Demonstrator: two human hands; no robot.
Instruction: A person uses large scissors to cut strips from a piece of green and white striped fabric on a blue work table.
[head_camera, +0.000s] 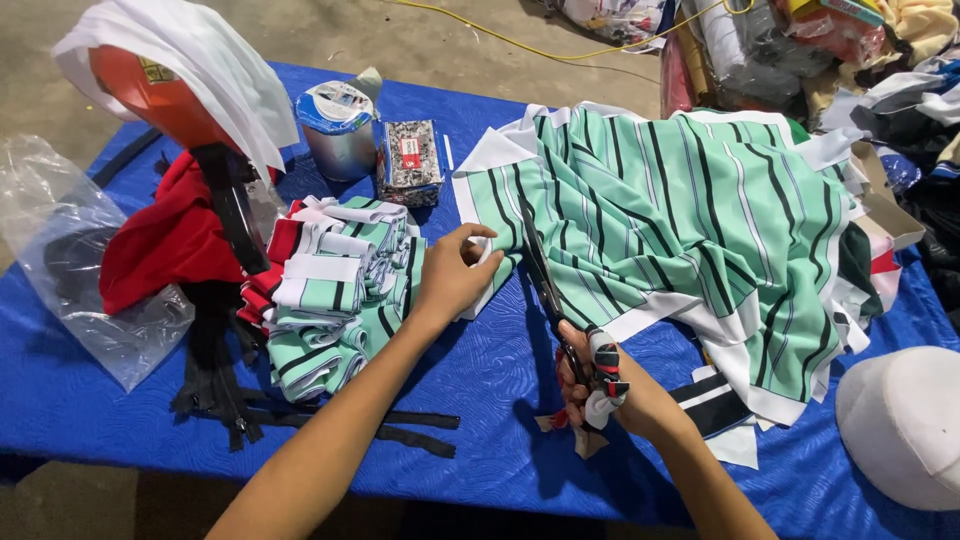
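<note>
The striped fabric, mint green with black and thin pale stripes and white bands along its edges, lies in a loose, rumpled heap across the right half of the blue bench, its near corner drawn out toward us. We judge it light, soft and limp: it folds on itself freely and would slide or bunch under a blade unless held taut, so the sensible place to take hold is the edge just beside the cutting line, as is done here. The left hand pinches the white corner of the cloth between thumb and fingers, pulling it flat against the bench. The right hand is closed through the handles of a pair of scissors, whose grips are wound with strips of cloth; the dark blades run up over the striped edge, though we cannot tell how far apart they stand. Small offcuts lie beneath the right wrist, touching the bench. To the left of the left hand sits a stack of cut pieces of the same striped cloth, folded and piled, with black zippers trailing beside and below it. Further left we see red cloth and a clear plastic bag. At the far side of the bench stand a metal tin and a small patterned box, just beside each other. A white cap rests at the right edge.
</note>
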